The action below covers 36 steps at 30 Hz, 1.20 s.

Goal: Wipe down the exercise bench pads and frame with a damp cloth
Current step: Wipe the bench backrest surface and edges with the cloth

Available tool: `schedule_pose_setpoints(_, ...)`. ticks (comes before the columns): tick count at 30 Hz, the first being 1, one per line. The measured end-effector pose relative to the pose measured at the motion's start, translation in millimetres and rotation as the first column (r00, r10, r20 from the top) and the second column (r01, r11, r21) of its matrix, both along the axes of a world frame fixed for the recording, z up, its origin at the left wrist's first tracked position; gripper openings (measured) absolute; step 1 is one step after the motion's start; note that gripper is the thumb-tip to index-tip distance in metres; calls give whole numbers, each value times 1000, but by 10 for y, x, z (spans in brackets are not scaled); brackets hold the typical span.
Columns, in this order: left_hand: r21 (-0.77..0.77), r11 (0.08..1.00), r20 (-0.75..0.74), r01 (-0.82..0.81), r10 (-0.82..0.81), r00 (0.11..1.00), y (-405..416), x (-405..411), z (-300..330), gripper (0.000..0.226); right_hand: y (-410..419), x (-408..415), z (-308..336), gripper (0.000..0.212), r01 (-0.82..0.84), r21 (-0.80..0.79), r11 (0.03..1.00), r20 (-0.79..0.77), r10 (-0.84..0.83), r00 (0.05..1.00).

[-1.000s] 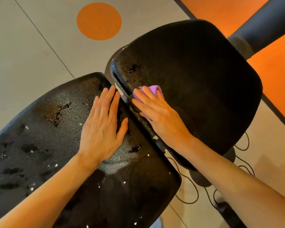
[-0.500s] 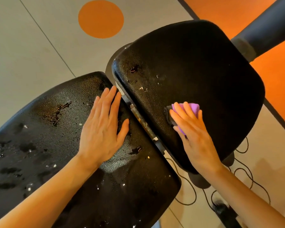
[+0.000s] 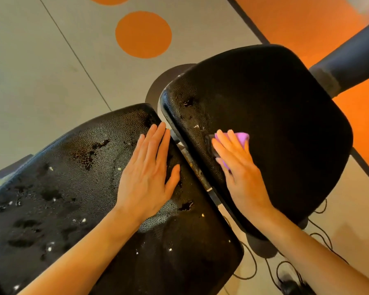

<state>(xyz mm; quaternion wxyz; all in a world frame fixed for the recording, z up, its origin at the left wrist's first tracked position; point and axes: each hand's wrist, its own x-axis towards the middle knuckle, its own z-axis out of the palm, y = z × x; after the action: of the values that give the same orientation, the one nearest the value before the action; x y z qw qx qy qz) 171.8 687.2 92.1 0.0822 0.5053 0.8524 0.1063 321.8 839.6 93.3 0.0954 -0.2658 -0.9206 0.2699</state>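
Two black pads are filling the head view, split by a narrow gap (image 3: 192, 165) where a strip of metal frame is showing through. The left hand (image 3: 146, 177) is lying flat on the near-left pad (image 3: 73, 199), fingers straight and together, thumb splayed out to the right, holding nothing, fingertips nearly reaching the pad's far edge by the gap. The right hand (image 3: 241, 173) is pressing down on the purple cloth (image 3: 241, 138) with fingers straight, flat over it rather than curled round it. The cloth is sitting on the far-right pad (image 3: 285, 124), near that pad's left edge, just beside the gap; its far end is poking out beyond the fingertips, the rest is hidden under the hand.

The near-left pad is showing dark wet-looking patches and pale specks, mostly on its left half. The far-right pad is carrying a few small marks near its far-left corner.

Behind, grey floor (image 3: 41, 71) with an orange dot (image 3: 143, 35) is lying far left, and an orange floor area (image 3: 296, 24) far right. A dark padded roller (image 3: 349, 58) is sticking out at far right. Thin black cables (image 3: 320, 241) are trailing on the floor near right.
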Motion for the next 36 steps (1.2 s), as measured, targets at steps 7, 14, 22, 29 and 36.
schedule_pose_setpoints(7,62,998,68,8,-13,998,-10,-51,32,70,72,-361,-97,46,-155,32,987,-19,156,988)
schedule_pose_setpoints(14,67,971,13,-229,229,973,59,-389,47,67,122,-786,-97,46,-302,144,943,8,304,953)
schedule_pose_setpoints(22,60,974,-13,-220,221,975,58,-394,21,68,87,-34,8,55,-429,251,868,182,393,902)
schedule_pose_setpoints(29,73,974,0,-214,215,977,51,-392,-5,68,98,-1019,-124,42,-395,329,857,145,368,919)
schedule_pose_setpoints(36,53,977,-9,-204,205,979,53,-390,7,68,152,-763,-103,50,-399,226,889,102,386,917)
